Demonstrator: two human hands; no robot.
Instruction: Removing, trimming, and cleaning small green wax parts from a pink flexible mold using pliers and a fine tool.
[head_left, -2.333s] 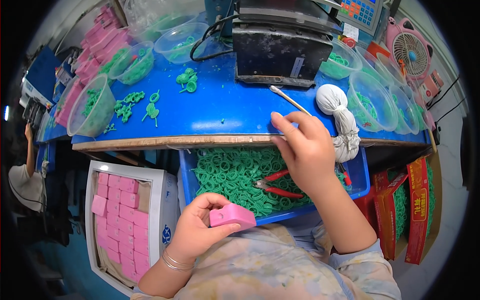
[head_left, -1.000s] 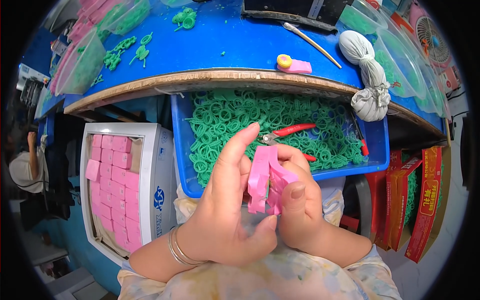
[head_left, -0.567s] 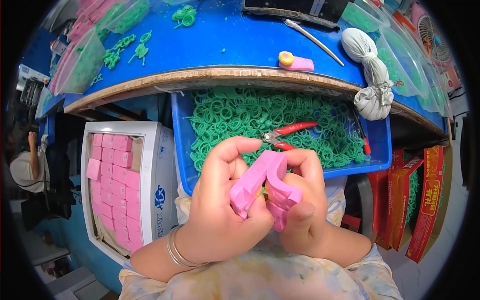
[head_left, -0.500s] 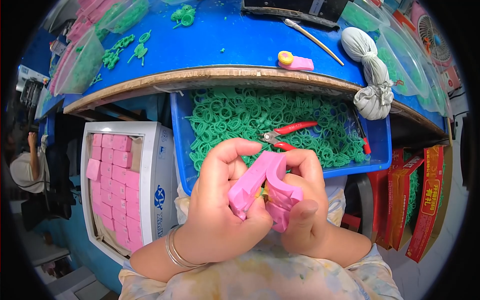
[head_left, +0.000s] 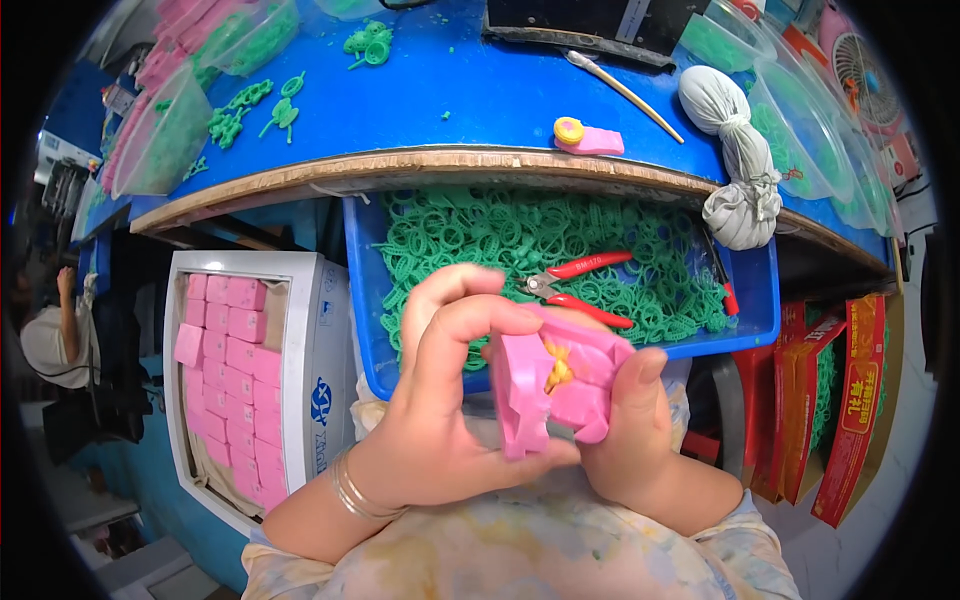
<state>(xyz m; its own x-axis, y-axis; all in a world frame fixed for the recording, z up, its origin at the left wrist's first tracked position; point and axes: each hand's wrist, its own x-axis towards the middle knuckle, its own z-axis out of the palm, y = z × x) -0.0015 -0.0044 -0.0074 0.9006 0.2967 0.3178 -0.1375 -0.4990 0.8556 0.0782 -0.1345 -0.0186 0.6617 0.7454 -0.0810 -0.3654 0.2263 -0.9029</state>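
Between my hands is a pink rubber mold (head_left: 585, 365), spread apart so that a yellow patch (head_left: 557, 368) shows inside. My left hand (head_left: 440, 385) grips the mold's left part (head_left: 520, 390), fingertips on its upper edge and thumb beneath. Closed round the right part is my right hand (head_left: 635, 430), its thumb up along the side and its other fingers mostly hidden behind. Just beyond the mold, red-handled nippers (head_left: 580, 275) lie with open jaws on a heap of green ring-shaped castings (head_left: 470, 225) in a blue tray (head_left: 367, 300).
The blue bench (head_left: 400, 110) carries a white cloth bundle (head_left: 735, 150), a brush-like stick (head_left: 630, 95), a small pink block with a yellow disc (head_left: 590, 138), and clear tubs (head_left: 165, 140). A white box of pink blocks (head_left: 310, 350) stands left. Red cartons (head_left: 858, 400) stand right.
The mold has turned and its parts stand wider apart, showing more of the yellow patch. My left fingers have shifted onto its upper edge. My right fingers have moved farther behind it.
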